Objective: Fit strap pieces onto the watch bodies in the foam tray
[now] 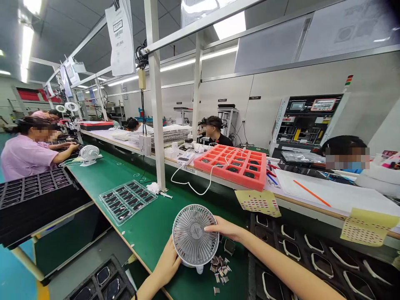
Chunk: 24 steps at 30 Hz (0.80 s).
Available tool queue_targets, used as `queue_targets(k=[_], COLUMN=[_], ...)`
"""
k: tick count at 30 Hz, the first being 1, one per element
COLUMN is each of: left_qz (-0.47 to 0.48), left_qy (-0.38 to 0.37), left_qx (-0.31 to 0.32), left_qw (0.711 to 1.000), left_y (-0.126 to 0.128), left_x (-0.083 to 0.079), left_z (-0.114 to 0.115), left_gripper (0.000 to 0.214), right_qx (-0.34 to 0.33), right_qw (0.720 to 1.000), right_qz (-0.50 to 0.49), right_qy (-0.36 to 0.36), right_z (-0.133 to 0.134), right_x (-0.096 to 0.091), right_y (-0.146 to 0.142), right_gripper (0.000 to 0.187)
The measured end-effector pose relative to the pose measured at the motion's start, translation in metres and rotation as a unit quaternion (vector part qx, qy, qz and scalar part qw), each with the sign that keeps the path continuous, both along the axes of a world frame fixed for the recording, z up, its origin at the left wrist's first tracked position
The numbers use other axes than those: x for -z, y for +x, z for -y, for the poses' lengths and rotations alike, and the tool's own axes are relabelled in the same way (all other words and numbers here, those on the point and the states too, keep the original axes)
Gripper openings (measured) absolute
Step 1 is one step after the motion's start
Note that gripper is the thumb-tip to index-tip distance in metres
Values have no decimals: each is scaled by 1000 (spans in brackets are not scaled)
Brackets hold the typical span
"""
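Observation:
A small white desk fan (194, 235) stands on the green bench (150, 225) in front of me. My left hand (168, 262) is wrapped round its lower left side and base. The fingers of my right hand (225, 228) lie stretched across the right part of its round grille. Several small dark pieces (220, 268) lie scattered on the mat by the fan's foot.
A black tray of oval parts (312, 258) sits to the right, a clear tray of dark parts (126, 200) to the left. A white post (158, 125) rises behind. A red foam tray (234, 164) and yellow sheets (258, 203) lie on the far shelf. Other people work nearby.

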State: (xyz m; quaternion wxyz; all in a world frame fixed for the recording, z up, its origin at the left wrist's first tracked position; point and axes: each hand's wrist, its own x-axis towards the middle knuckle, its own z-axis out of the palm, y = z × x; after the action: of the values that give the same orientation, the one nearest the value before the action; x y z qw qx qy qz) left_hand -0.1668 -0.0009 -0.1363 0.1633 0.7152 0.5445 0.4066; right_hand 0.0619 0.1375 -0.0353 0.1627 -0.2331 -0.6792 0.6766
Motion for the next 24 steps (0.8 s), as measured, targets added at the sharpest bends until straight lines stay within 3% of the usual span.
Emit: queue_targets(k=[3,7,12,19,24], left_qz=[3,53,87,140,181], left_qy=[9,-5,-16,-34,-51], left_qx=[5,14,-1,-29,-53], left_qw=[1000,998,996,989,981], left_y=[-2,-9,-7,-5,-4], left_x=[-11,-23,-35,-36,-40], left_z=[-12,-45,-79,-85,-87], left_gripper=[48,40,34,43,53], right_qx=[19,63,76,57,131], right_qw=[999,995,990,992,984], right_qz=[-30,-62,-91,-66,-25], right_qy=[14,39,73,88,115], right_z=[-6,-21,-31,-25,-9], right_x=[1,5,1,-11,-22], right_y=[-4,-7,8,18,40], right_gripper=[52,57,65,66,82])
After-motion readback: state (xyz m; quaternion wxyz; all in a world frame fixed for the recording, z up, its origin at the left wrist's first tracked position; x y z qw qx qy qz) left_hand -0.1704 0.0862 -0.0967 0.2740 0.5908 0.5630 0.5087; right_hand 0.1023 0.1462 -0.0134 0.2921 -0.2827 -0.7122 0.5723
